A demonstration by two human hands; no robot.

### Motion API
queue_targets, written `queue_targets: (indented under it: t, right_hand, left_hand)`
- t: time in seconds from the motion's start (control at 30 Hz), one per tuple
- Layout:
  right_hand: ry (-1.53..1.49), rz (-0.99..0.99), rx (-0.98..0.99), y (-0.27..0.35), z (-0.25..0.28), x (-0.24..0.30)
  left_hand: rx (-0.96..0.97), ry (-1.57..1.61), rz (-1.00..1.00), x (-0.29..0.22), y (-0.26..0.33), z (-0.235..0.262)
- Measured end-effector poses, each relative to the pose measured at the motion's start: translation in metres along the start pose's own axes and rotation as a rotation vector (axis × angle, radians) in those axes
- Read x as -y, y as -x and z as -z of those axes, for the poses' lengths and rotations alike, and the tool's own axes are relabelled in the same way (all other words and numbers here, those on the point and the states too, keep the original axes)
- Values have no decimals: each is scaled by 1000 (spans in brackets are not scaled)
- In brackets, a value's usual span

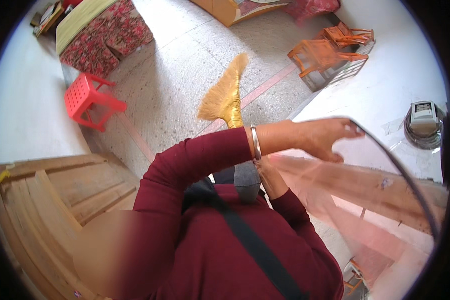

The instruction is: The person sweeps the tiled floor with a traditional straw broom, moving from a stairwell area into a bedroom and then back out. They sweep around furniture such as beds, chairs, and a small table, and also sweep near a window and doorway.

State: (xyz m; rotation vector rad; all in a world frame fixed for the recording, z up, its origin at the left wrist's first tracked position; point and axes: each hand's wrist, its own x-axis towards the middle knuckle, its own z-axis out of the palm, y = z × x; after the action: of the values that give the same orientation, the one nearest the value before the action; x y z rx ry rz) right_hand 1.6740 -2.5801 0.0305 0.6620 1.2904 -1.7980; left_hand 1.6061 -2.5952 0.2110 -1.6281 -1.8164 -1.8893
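Observation:
My left arm reaches across to the right, a silver bangle [255, 142] on its wrist. My left hand [326, 139] has its thumb spread from its bent fingers, which press at the dark edging [397, 162] of a clear plastic curtain [355, 185]. Below that forearm comes my right hand [268, 167], its fingers mostly hidden. A straw broom [225, 92] with a yellow bound neck sticks out beyond the left forearm, bristles pointing away from me. Its handle runs under the forearm toward my right hand, which appears to hold it; the grip itself is covered.
To the left stand a wooden door [50, 200] and a red plastic stool [87, 102]. Farther off is a flower-patterned cloth cover [120, 37]. Wooden chairs [317, 55] are at the far right. A grey-white box with coiled cable [423, 120] hangs on the right wall.

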Motion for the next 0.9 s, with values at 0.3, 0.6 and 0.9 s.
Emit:
queue_targets:
  t: [0.3,0.6,0.9]
  right_hand:
    - [-81,179,-224,-89,115,49]
    - [85,119,-622,-167,193,64]
    - [21,170,-372,-142,174,163]
  left_hand:
    - [1087,355,351,33,-17,54]
    - [345,27,873,142,61,230]
    - [-226,125,1338,203,157,384]
